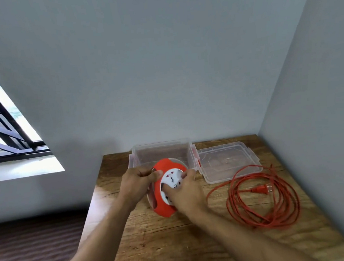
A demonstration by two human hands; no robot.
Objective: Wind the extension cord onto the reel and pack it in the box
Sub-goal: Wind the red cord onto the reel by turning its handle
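my left hand point(137, 181) grips the orange rim of the cord reel point(165, 188), held tilted above the wooden table point(177, 244); my right hand point(185, 191) pinches its white socket face. the orange cord point(262, 197) lies loosely coiled to the right, so careless winding could snag loops. the clear box point(162, 152) waits behind. no writing is legible.

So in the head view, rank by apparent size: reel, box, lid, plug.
1. Box and lid: too close to rank.
3. Reel, partly covered by hands and nearer the camera.
4. Plug.
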